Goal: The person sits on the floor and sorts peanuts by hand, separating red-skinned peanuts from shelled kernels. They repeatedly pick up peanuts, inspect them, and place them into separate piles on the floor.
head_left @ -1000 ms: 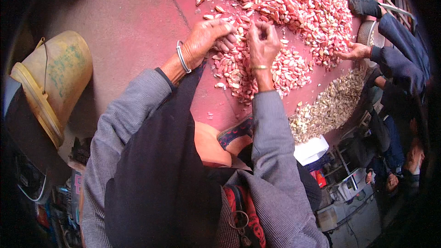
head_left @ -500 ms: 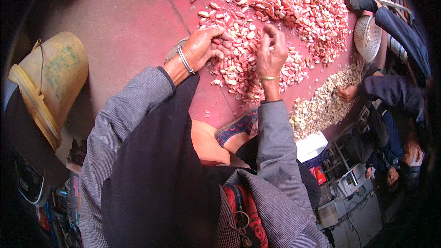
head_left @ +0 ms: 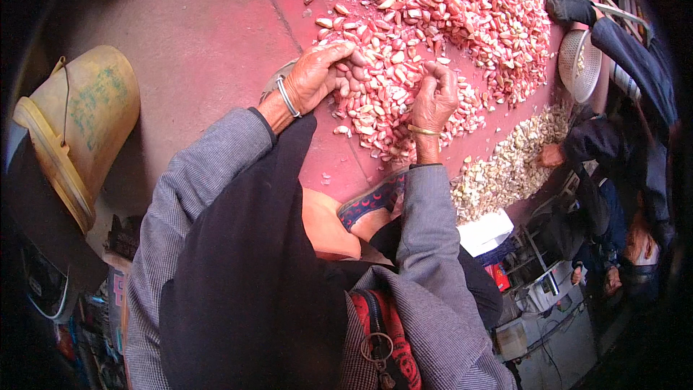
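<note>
Pink-red garlic cloves (head_left: 379,112) lie spread on the red floor, below a larger heap of the same cloves (head_left: 462,7). At the left edge of the spread my left hand (head_left: 321,76) is cupped, its fingers curled round what look like a few garlic cloves in the palm. It wears a silvery bangle (head_left: 289,96). My right hand (head_left: 434,101), with a gold-coloured bangle (head_left: 424,130), is raised just over the right side of the spread. Its fingers are bent and drawn together near the thumb; anything between them is hidden.
A pile of pale pieces (head_left: 509,173) lies to the right, where another person's hand (head_left: 552,155) rests. A white perforated basket (head_left: 580,65) stands beyond it. At the left is a yellowish bucket (head_left: 97,112). My patterned shoe (head_left: 375,198) is near the cloves; a white box (head_left: 485,233) stands beside the pale pile.
My right hand has moved slightly right and its raised fingers have closed inward. My left hand stays almost in place. The other person's hand has shifted slightly at the pale pile.
</note>
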A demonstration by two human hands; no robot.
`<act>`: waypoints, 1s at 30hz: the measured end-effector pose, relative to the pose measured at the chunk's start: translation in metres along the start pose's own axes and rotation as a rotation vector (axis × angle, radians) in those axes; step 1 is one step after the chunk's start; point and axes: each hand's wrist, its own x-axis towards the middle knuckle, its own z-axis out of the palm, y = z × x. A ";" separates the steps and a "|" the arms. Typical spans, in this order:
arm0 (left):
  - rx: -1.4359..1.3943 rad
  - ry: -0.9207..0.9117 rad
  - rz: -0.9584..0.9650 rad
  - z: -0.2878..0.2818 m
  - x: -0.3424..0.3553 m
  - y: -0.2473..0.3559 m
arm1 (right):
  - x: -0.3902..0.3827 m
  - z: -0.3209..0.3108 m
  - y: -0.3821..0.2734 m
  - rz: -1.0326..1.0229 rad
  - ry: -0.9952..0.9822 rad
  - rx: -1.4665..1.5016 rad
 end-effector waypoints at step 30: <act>-0.025 -0.379 -0.253 -0.023 0.007 -0.020 | 0.012 -0.001 -0.007 0.421 -0.196 0.527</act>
